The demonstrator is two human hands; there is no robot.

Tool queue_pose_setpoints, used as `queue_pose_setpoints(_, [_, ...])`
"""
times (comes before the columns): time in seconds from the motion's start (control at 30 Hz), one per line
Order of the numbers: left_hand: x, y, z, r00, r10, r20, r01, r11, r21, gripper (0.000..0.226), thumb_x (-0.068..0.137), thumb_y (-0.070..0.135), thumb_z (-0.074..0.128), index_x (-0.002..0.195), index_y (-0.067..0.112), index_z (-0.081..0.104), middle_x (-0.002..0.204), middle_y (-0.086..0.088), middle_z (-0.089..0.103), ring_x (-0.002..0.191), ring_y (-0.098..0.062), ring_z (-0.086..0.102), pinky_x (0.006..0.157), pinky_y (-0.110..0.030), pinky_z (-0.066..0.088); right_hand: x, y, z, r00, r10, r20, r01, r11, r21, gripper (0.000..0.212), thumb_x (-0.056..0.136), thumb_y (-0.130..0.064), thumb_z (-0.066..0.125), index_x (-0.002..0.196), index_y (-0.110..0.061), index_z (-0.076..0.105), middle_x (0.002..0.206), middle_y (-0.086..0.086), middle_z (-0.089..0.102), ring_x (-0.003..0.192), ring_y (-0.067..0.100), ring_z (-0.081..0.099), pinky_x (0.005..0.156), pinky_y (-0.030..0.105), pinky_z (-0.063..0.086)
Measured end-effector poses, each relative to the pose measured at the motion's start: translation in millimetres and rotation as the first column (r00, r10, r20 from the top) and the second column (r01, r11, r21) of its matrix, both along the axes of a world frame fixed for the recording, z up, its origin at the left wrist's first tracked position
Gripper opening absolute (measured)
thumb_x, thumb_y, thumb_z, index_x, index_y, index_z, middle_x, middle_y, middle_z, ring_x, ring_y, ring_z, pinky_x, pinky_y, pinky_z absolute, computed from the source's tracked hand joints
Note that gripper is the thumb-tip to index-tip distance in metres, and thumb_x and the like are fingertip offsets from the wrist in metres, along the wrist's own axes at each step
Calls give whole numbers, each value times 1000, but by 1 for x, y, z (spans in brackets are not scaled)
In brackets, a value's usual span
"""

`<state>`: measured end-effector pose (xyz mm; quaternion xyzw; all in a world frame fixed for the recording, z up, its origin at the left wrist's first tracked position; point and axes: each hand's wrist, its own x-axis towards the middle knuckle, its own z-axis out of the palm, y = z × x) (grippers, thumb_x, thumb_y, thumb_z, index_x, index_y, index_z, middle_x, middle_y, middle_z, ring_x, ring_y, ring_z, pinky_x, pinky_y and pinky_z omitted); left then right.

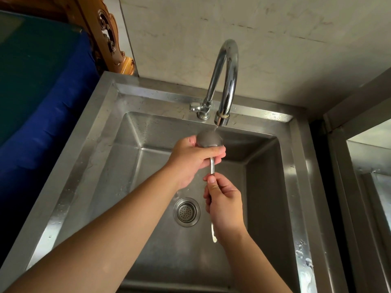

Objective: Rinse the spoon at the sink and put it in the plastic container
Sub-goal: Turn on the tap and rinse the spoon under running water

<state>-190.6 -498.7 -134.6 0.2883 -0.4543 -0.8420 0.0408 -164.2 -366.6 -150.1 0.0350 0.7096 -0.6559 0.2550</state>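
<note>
A long steel spoon is held over the steel sink, its round bowl just under the spout of the curved tap. A thin stream of water falls from the spout onto the bowl. My left hand cups the bowl, with the fingers wrapped around its underside. My right hand grips the handle lower down, and the handle's end sticks out below the palm. No plastic container is in view.
The round drain strainer sits in the basin floor beneath my hands. The tap's lever is at the back rim. A blue and green covered object stands to the left, and a steel frame to the right.
</note>
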Motion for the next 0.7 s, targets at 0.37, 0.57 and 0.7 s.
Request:
queue_pose_setpoints(0.37, [-25,2,18,932,17,361,-32,999,35,29,74,41,78,84,15,70,57,-4,70,40,-12,60,41,-20,48,2,-6,6,965,42,-261,20,973,230,25,98,-14,56,76,-17,67,56,3,46,52,8,38,49,17,33])
queue_pose_setpoints(0.57, [-19,-4,12,943,4,334,-42,993,106,45,97,51,49,101,10,66,68,-13,76,49,-17,70,42,-24,52,7,-2,10,999,-2,34,0,999,38,27,99,-15,56,81,-20,74,55,-3,50,50,8,40,50,24,36])
queue_pose_setpoints(0.7, [-9,-7,14,970,-56,235,10,981,191,51,100,45,47,104,-2,67,82,-21,77,63,-24,75,50,-28,57,8,-1,17,993,-12,120,16,999,-33,32,99,-13,55,76,-22,75,56,-1,50,49,11,36,47,25,30])
